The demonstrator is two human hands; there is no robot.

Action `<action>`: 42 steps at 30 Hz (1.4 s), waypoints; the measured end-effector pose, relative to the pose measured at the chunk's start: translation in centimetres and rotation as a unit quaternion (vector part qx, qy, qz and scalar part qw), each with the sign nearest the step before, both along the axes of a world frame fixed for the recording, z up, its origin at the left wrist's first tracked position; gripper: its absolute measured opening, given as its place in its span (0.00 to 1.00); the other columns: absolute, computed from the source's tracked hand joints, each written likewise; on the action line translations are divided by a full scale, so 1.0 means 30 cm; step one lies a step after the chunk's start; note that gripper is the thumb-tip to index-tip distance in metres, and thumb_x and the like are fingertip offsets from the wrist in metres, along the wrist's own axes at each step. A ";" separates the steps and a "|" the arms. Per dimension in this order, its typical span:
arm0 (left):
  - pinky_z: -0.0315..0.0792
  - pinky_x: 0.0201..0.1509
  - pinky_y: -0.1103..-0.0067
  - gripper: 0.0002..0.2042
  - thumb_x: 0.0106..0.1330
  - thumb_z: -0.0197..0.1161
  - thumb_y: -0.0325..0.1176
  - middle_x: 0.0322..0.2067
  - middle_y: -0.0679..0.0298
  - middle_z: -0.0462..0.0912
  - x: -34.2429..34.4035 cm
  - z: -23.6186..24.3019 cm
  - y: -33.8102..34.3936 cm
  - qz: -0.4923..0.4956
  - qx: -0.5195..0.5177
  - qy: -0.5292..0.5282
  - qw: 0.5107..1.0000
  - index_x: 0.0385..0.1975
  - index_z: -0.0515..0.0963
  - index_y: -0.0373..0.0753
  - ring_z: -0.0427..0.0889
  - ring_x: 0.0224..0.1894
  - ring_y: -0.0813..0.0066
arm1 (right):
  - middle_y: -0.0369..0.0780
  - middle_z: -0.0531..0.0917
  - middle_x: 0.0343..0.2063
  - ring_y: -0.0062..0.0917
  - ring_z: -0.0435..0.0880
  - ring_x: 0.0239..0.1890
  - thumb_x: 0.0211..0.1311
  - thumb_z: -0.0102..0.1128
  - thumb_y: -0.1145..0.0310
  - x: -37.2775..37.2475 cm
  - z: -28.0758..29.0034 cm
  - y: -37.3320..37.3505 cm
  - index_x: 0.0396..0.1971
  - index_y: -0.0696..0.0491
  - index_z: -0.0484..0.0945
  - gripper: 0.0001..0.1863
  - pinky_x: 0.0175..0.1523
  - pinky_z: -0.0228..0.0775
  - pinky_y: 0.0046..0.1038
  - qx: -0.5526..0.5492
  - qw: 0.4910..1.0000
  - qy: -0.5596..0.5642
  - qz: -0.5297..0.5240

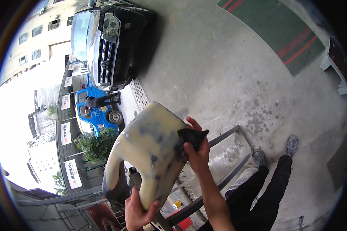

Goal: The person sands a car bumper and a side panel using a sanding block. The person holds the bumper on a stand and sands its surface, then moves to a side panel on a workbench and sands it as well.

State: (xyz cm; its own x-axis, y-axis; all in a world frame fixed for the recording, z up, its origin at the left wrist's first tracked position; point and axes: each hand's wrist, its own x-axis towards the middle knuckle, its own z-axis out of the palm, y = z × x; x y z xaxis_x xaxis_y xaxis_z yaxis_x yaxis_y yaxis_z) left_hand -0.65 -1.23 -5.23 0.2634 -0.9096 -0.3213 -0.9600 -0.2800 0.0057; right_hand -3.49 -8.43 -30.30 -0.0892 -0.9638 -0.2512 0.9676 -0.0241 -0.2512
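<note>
A curved, hollow body part, cream-coloured with grey and dark patches, is in front of me. It has a rounded cutout on its lower left side. My left hand grips its narrow lower arm, thumb on one side and fingers on the other. At its right edge, my right hand pinches a thin, dark, bent sheet that looks like sandpaper. The sheet lies against the part's surface. What is under the sheet and behind the part is hidden.
A dark metal frame stands below the part, with a red container beneath. My legs and dusty shoes are at right on wet-spotted concrete. A black car, a blue vehicle with a person beside it, and a green mat are farther off.
</note>
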 end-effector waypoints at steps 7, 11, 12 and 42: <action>0.73 0.31 0.71 0.25 0.57 0.70 0.47 0.22 0.52 0.77 -0.005 0.011 0.016 0.015 -0.017 -0.001 1.000 0.34 0.67 0.31 0.79 0.22 0.56 | 0.40 0.71 0.66 0.19 0.75 0.56 0.67 0.68 0.65 0.039 0.047 0.005 0.69 0.59 0.62 0.35 0.61 0.67 0.23 0.089 0.994 -0.058 -0.005; 0.73 0.30 0.70 0.24 0.57 0.70 0.47 0.21 0.52 0.77 -0.005 0.003 0.013 0.005 -0.022 0.009 1.000 0.34 0.67 0.31 0.79 0.22 0.56 | 0.41 0.72 0.64 0.20 0.74 0.58 0.70 0.65 0.66 0.112 0.151 0.142 0.70 0.59 0.59 0.35 0.63 0.66 0.24 0.192 0.978 -0.070 -0.042; 0.74 0.30 0.70 0.25 0.57 0.70 0.47 0.21 0.51 0.77 0.002 0.007 0.020 0.004 -0.015 0.003 1.000 0.34 0.67 0.31 0.79 0.22 0.55 | 0.41 0.72 0.63 0.21 0.73 0.58 0.70 0.64 0.65 0.130 0.160 0.171 0.70 0.60 0.59 0.34 0.63 0.66 0.25 0.218 0.972 -0.076 -0.047; 0.78 0.36 0.66 0.22 0.58 0.72 0.38 0.28 0.46 0.83 0.009 0.026 0.002 0.021 0.032 0.003 0.999 0.41 0.70 0.29 0.86 0.30 0.45 | 0.38 0.73 0.63 0.23 0.72 0.62 0.80 0.47 0.50 0.071 0.151 0.089 0.70 0.54 0.61 0.30 0.67 0.62 0.28 0.248 0.960 -0.042 0.127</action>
